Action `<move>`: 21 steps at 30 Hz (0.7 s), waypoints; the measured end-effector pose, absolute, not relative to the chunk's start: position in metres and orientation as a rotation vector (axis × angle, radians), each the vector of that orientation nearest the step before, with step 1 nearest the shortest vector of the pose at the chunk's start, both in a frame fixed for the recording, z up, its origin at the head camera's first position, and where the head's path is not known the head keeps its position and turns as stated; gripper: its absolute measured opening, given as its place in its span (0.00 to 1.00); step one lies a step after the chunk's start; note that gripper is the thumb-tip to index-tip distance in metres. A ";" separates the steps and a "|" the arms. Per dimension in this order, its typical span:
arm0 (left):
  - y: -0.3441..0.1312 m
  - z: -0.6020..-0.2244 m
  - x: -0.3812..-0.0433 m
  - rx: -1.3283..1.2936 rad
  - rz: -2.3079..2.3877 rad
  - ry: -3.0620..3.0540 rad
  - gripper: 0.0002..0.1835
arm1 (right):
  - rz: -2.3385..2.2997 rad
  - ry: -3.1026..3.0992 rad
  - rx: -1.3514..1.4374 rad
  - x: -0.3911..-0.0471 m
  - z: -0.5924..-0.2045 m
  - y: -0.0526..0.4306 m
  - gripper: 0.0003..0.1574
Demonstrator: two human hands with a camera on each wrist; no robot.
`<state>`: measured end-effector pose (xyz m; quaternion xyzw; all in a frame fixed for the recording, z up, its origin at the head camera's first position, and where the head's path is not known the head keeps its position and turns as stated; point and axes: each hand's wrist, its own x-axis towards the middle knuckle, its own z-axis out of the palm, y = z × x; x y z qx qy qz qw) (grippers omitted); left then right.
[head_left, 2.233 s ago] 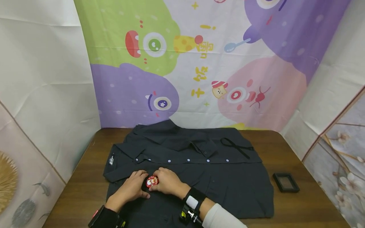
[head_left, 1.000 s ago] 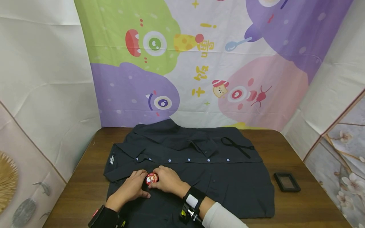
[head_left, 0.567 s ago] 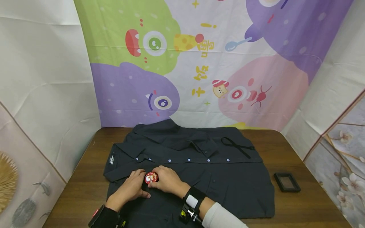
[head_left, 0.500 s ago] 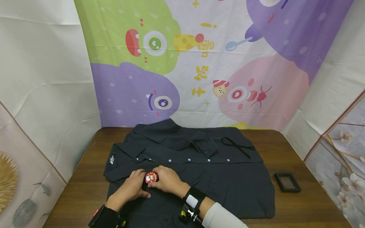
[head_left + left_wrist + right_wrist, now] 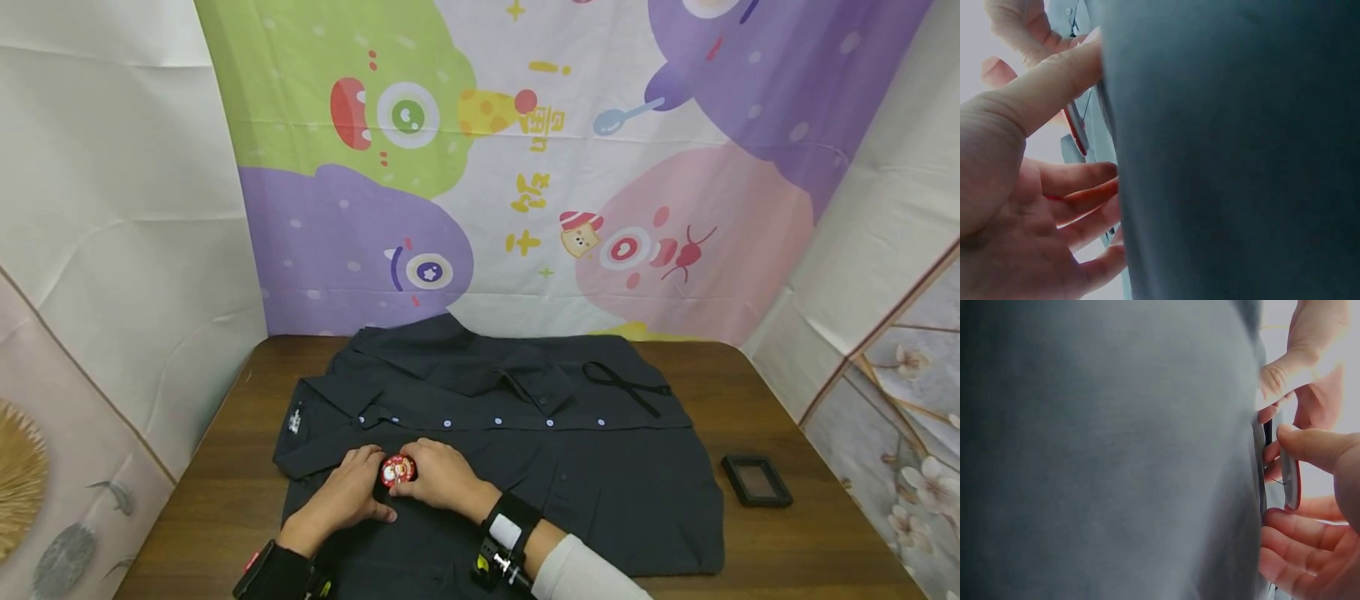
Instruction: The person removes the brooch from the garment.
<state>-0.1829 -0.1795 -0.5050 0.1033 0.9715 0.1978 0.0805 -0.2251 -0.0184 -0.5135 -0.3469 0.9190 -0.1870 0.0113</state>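
A black button-up shirt [image 5: 570, 492] lies spread on the wooden table. My right hand [image 5: 444, 482] pinches a round red pin badge [image 5: 398, 471] between thumb and index finger, over the left part of the shirt. In the right wrist view the badge [image 5: 1291, 481] is seen edge-on, its back facing the cloth, with a thin pin wire standing out behind it. My left hand [image 5: 347, 490] rests on the shirt just left of the badge; in the left wrist view its thumb and extended fingers [image 5: 1079, 178] touch the fabric.
A black ribbon loop [image 5: 622, 387] lies on the shirt's upper right. To the right of the shirt, a small black square frame [image 5: 756, 481] sits on the table [image 5: 810, 550]. A cartoon-printed cloth [image 5: 525, 167] hangs behind the table.
The badge has shifted a little and turned slightly between the right fingertips, its face showing rounder than at first. The left hand and the shirt have stayed almost still.
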 end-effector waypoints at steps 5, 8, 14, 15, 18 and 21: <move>-0.178 -0.503 -0.183 0.308 0.587 2.905 0.44 | -0.565 2.870 -1.083 -0.225 -0.513 -0.018 0.32; -0.177 -0.502 -0.184 0.296 0.593 2.909 0.43 | -0.565 2.877 -1.089 -0.225 -0.512 -0.017 0.33; -0.176 -0.503 -0.184 0.284 0.589 2.927 0.39 | -0.580 2.865 -1.093 -0.225 -0.512 -0.016 0.32; -0.176 -0.503 -0.184 0.287 0.589 2.932 0.39 | -0.579 2.862 -1.091 -0.225 -0.512 -0.015 0.32; -0.176 -0.504 -0.184 0.291 0.603 2.943 0.38 | -0.577 2.859 -1.086 -0.224 -0.512 -0.014 0.32; -0.176 -0.505 -0.184 0.295 0.614 2.946 0.37 | -0.575 2.856 -1.084 -0.224 -0.511 -0.013 0.32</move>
